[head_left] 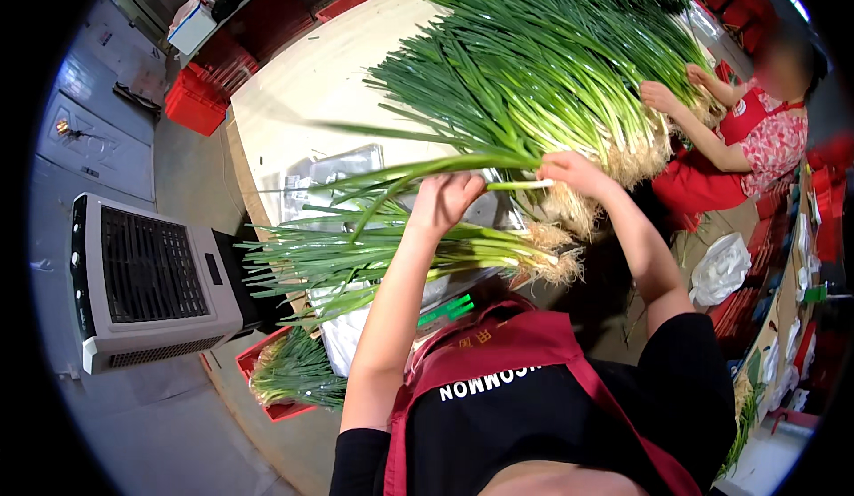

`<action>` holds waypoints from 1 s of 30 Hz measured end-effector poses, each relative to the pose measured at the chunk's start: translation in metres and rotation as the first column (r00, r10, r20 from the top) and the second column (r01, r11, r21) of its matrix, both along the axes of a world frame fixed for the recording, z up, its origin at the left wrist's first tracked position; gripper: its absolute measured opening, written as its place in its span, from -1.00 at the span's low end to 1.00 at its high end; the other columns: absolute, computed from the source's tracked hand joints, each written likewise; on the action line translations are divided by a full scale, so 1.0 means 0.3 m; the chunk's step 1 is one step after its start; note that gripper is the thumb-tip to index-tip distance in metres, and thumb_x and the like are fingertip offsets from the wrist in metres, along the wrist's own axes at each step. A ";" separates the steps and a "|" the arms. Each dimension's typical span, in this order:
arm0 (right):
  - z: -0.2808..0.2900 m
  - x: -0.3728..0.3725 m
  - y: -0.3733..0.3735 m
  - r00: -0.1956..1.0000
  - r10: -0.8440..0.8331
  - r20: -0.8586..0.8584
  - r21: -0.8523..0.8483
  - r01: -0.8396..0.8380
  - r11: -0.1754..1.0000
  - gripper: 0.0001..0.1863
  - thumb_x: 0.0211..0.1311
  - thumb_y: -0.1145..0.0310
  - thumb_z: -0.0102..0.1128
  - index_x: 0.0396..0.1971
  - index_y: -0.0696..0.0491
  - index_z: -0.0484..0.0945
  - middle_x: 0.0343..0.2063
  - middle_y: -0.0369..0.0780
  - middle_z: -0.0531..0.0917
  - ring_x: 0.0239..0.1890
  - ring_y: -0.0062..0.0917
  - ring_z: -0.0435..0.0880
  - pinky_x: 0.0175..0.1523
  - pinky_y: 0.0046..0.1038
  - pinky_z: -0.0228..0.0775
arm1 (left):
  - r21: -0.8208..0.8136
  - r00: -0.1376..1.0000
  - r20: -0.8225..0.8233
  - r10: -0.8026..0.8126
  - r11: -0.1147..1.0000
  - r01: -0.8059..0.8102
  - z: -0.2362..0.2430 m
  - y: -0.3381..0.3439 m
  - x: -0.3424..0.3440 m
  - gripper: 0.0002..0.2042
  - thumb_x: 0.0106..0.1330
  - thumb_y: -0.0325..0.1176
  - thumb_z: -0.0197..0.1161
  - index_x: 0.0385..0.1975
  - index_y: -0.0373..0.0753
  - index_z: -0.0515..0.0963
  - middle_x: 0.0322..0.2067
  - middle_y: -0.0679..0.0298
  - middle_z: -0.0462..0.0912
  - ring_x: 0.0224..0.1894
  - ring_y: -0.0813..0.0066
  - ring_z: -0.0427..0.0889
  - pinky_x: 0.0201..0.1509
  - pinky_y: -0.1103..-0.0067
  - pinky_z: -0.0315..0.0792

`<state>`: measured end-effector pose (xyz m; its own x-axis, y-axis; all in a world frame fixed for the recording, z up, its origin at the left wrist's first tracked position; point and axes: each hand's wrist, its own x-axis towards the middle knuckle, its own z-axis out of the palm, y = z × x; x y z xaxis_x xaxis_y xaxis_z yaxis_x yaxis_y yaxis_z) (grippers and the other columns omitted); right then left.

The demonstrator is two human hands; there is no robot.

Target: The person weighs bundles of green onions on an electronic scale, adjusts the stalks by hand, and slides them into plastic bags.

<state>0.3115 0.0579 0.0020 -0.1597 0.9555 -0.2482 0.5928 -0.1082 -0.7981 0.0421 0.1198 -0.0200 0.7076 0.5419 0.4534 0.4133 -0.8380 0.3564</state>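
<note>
My left hand [445, 201] is closed around a scallion [518, 185], whose long green leaves trail out to the left. At its pale root end, my right hand [574, 174] grips with bent fingers, next to the roots of the big pile. That pile of scallions [534, 78] covers the far right of the table, leaves to the far left and roots toward the right. Below my hands lies a smaller bunch of scallions [356, 245], roots to the right, partly behind my left forearm. Close to my apron is a scale with a lit green display [445, 312].
Clear plastic bags [334, 171] lie on the pale tabletop [302, 96]. An air cooler [151, 274] stands at left, near a red crate [267, 407] holding scallions. A co-worker in a red apron [743, 122] handles the pile at right. A white plastic bag [721, 269] sits below them.
</note>
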 end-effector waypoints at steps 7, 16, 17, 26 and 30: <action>-0.036 0.076 0.090 0.981 0.047 -0.187 -0.011 -0.050 0.999 -0.68 0.18 0.14 0.07 -0.48 0.13 0.55 -0.60 -0.39 0.53 -0.49 -0.74 0.39 -0.34 -0.63 0.24 | -0.097 0.971 -0.237 -0.018 0.995 -0.005 0.089 -0.001 -0.055 -0.90 0.16 -0.27 0.08 -0.44 -0.12 0.39 -0.49 0.18 0.53 -0.42 0.23 0.55 -0.40 0.35 0.40; -0.153 0.083 0.185 0.966 -0.251 0.054 0.008 0.251 0.968 -0.62 0.20 0.04 0.02 -0.48 0.08 0.56 -0.66 -0.35 0.53 -0.56 -0.68 0.46 -0.40 -0.61 0.30 | -0.250 0.978 -0.196 0.074 0.960 -0.123 0.147 -0.049 -0.134 -0.79 0.22 -0.18 0.00 -0.40 -0.16 0.48 -0.37 0.10 0.55 -0.33 0.08 0.52 -0.31 0.31 0.38; -0.122 0.071 0.184 0.948 -0.314 0.059 -0.007 0.315 0.949 -0.65 0.20 0.05 0.03 -0.43 0.06 0.56 -0.64 -0.34 0.54 -0.54 -0.66 0.47 -0.38 -0.61 0.31 | -0.229 0.960 -0.268 0.083 0.962 -0.148 0.149 -0.061 -0.151 -0.78 0.24 -0.17 -0.02 -0.36 -0.14 0.49 -0.36 0.10 0.55 -0.32 0.08 0.52 -0.30 0.32 0.39; -0.232 0.422 0.069 0.850 -0.501 -0.164 0.004 0.508 0.861 -0.73 0.18 0.11 0.05 -0.45 0.03 0.46 -0.61 -0.38 0.44 -0.59 -0.73 0.40 -0.54 -0.65 0.21 | 0.183 0.969 -0.204 0.142 0.977 -0.105 0.119 -0.075 -0.358 -0.79 -0.03 -0.26 0.29 -0.43 -0.12 0.45 -0.63 0.31 0.38 -0.56 0.37 0.45 -0.52 0.46 0.37; -0.240 0.296 -0.013 0.790 -0.564 0.240 -0.006 0.582 0.813 -0.63 0.17 0.10 0.04 -0.23 0.11 0.46 -0.50 -0.35 0.51 -0.50 -0.73 0.41 -0.41 -0.62 0.25 | 0.030 0.931 -0.335 0.143 0.990 -0.141 -0.079 -0.217 -0.203 -0.74 0.10 -0.17 0.18 -0.27 -0.13 0.47 -0.26 0.22 0.45 -0.16 0.28 0.42 -0.15 0.39 0.34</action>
<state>0.4004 0.0541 -0.0700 0.4774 0.8313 -0.2846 0.5589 -0.5372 -0.6316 -0.0188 0.0546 -0.0436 0.7352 0.6457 0.2064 0.6225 -0.7636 0.1717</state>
